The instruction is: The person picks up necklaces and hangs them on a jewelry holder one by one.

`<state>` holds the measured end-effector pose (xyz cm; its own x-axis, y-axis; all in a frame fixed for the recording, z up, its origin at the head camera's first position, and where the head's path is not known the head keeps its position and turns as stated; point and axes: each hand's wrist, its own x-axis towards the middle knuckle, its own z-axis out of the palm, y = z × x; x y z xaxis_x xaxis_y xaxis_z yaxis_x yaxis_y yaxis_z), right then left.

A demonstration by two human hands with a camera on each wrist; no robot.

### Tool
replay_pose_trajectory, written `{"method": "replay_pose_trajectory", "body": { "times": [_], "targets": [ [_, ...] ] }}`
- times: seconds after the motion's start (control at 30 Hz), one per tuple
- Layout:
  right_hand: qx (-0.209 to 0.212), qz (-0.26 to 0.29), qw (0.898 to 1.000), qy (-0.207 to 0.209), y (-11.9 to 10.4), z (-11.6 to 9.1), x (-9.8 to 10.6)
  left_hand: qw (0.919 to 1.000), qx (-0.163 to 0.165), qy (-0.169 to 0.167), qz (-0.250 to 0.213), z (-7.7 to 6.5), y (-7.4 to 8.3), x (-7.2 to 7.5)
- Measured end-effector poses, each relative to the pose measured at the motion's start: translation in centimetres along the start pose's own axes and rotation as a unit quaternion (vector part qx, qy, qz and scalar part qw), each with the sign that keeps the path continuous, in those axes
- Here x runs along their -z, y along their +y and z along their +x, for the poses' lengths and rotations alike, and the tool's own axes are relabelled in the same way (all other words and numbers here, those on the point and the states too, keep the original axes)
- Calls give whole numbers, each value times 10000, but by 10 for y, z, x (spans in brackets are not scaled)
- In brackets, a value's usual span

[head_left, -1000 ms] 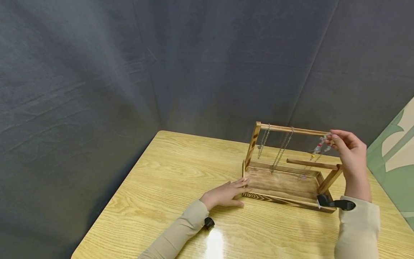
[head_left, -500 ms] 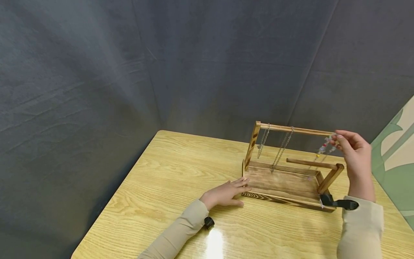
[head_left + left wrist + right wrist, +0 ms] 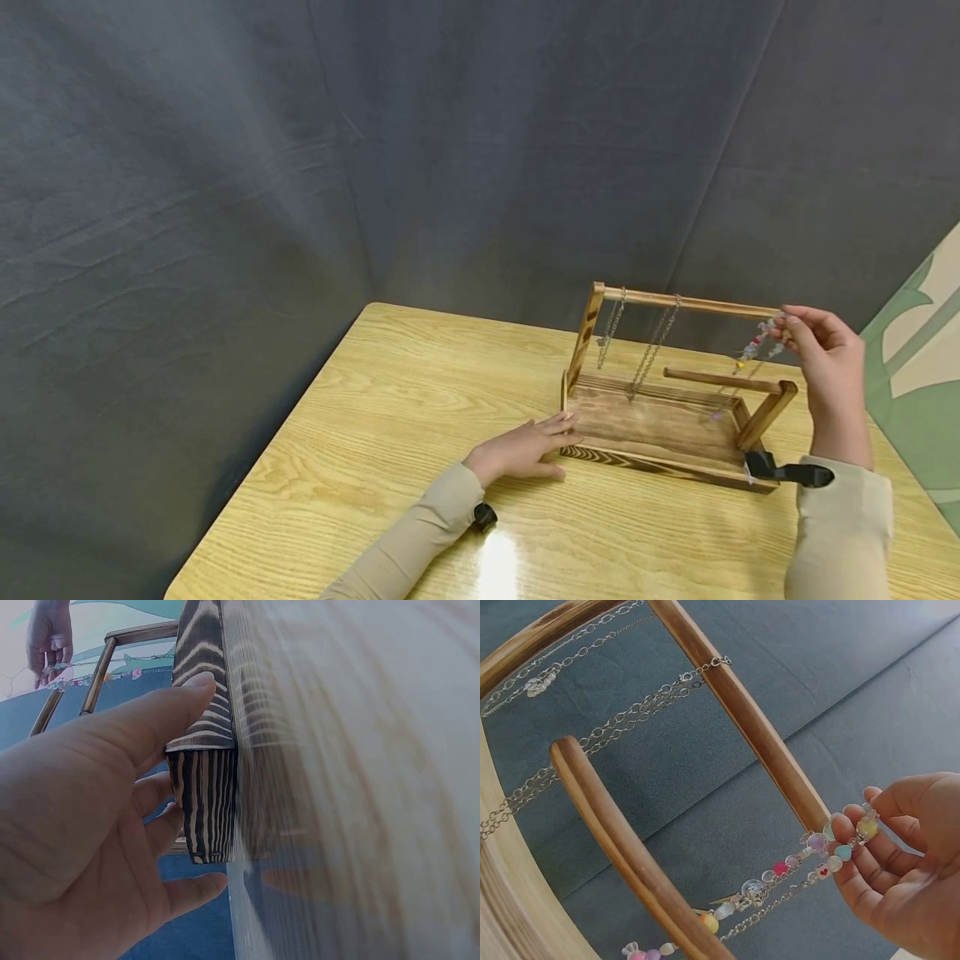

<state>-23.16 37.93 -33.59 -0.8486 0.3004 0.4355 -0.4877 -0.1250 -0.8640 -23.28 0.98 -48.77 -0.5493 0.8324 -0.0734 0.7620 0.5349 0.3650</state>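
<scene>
In my right hand I pinch a necklace of colourful beads and silver chain at the right end of the top bar of a wooden jewellery stand. Its two strands hang past the stand's shorter lower bar. Whether it loops over the top bar, I cannot tell. My left hand rests against the left front corner of the stand's tray, thumb on the front face and fingers at the end, as the left wrist view shows. Two silver chain necklaces hang from the top bar, further left.
The stand is on a light wood-grain table, towards its right side. A dark grey-blue curtain rises behind and to the left. At the far right is a green and cream leaf-patterned panel.
My right hand has moved slightly right along the top bar, bringing the beaded necklace with it to the bar's end. The left hand has stayed still.
</scene>
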Motion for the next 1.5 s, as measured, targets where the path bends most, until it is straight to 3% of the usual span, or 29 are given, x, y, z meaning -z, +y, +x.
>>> {"method": "replay_pose_trajectory", "body": {
  "times": [0.8,1.13,1.5],
  "targets": [
    [-98,-169,9989,436,-1,4,5,10000,26,12,-20,-1,2,1],
    [-257,-341,9957,818,2,5,4,10000,11,4,-20,-1,2,0],
    [-361,-435,9952,798,2,10,2,10000,-6,16,12,-1,1,0]
  ]
}}
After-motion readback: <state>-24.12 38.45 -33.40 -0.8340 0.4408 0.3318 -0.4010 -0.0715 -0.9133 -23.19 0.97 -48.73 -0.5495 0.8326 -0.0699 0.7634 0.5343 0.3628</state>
